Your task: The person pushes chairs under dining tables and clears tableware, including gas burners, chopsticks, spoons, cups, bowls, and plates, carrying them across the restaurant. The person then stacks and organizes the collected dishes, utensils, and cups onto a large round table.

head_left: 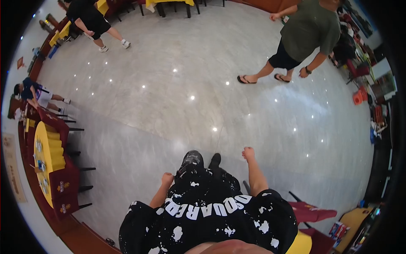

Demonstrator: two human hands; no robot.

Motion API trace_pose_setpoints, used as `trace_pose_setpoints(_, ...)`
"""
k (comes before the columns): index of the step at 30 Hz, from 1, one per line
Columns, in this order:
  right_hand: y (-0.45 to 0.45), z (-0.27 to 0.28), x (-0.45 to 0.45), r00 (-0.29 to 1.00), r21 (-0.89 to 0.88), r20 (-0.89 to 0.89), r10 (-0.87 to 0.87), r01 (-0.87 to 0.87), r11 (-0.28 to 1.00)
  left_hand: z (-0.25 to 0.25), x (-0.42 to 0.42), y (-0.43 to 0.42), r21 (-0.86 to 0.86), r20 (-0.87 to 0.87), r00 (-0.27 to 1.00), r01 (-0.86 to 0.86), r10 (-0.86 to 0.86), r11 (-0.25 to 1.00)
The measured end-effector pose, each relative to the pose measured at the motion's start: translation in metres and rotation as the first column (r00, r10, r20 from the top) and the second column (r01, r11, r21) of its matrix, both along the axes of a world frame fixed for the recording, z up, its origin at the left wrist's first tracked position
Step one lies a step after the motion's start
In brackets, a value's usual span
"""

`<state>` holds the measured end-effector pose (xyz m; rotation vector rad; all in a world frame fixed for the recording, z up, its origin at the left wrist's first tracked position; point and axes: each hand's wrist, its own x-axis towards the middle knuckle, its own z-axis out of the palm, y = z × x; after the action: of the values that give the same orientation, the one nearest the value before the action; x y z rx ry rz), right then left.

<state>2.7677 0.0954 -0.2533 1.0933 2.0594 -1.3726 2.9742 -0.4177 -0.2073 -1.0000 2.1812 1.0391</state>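
Observation:
My left hand (168,178) hangs beside my dark trousers, its fingers curled in, with no object visible in it. Farther forward, my right hand (248,153) is held out over the floor in a loose fist, and nothing shows in it. Neither hand touches any furniture. Between them are my black shoe (192,157) and my other shoe (215,160), one ahead of the other. The black shirt (228,220) with white print covers my body.
Grey shiny floor (169,97) spreads ahead. A round table with a yellow cloth (53,146) and dark red chairs (65,190) stand left. One person (311,34) in sandals is at upper right, another (91,21) at upper left, a third (36,93) by the left chairs. A red stool (360,96) is right.

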Motion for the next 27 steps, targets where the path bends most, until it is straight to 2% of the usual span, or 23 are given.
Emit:
trace_pose_setpoints(2,-0.016,0.0,-0.068,0.999,-0.022,0.031,0.045,-0.044,0.999,0.001,-0.031,0.005,0.008,-0.097,0.982,-0.161,0.16,0.987)
trace_pose_setpoints(4,-0.035,-0.01,-0.127,0.986,-0.033,0.067,0.151,-0.15,0.988,-0.002,-0.063,0.006,0.037,-0.005,0.966,-0.258,0.258,0.965)
trace_pose_setpoints(7,-0.082,-0.01,-0.194,0.943,-0.036,0.095,0.318,-0.316,0.948,-0.028,-0.097,-0.011,0.041,0.051,0.966,-0.257,0.255,0.966)
trace_pose_setpoints(11,-0.128,-0.001,-0.241,0.947,-0.153,0.032,0.321,-0.313,0.937,-0.1,-0.145,-0.058,0.301,0.061,0.969,-0.245,0.237,0.922)
trace_pose_setpoints(12,-0.136,0.013,-0.25,0.948,-0.152,0.041,0.315,-0.306,0.94,-0.098,-0.169,-0.065,0.361,0.079,0.967,-0.254,0.242,0.897)
trace_pose_setpoints(13,-0.143,0.028,-0.265,0.95,-0.151,0.045,0.309,-0.3,0.942,-0.097,-0.196,-0.071,0.317,0.024,0.983,-0.181,0.183,0.931)
trace_pose_setpoints(15,-0.151,0.029,-0.287,0.959,-0.136,0.095,0.267,-0.253,0.958,-0.044,-0.273,-0.073,0.2,-0.074,0.996,-0.041,0.057,0.979)
trace_pose_setpoints(18,-0.147,0.01,-0.313,0.949,-0.131,0.225,0.222,-0.196,0.972,-0.077,-0.369,-0.088,0.338,-0.129,0.95,-0.228,0.285,0.913)
trace_pose_setpoints(19,-0.143,0.003,-0.323,0.939,-0.13,0.276,0.205,-0.175,0.976,-0.074,-0.405,-0.088,0.317,-0.081,0.955,-0.246,0.284,0.916)
trace_pose_setpoints(21,-0.139,0.001,-0.353,0.905,-0.129,0.316,0.286,-0.258,0.957,-0.063,-0.484,-0.085,0.27,0.02,0.958,-0.282,0.287,0.921)
trace_pose_setpoints(22,-0.139,-0.001,-0.37,0.869,-0.124,0.304,0.39,-0.37,0.921,-0.058,-0.513,-0.09,0.26,0.014,0.963,-0.264,0.269,0.929)
trace_pose_setpoints(25,-0.133,-0.05,-0.447,0.884,-0.075,0.313,0.347,-0.341,0.937,-0.051,-0.612,-0.096,0.235,0.003,0.969,-0.242,0.248,0.941)
trace_pose_setpoints(27,-0.122,-0.074,-0.498,0.871,-0.039,0.135,0.473,-0.472,0.88,-0.032,-0.667,-0.1,0.207,0.032,0.971,-0.239,0.238,0.949)
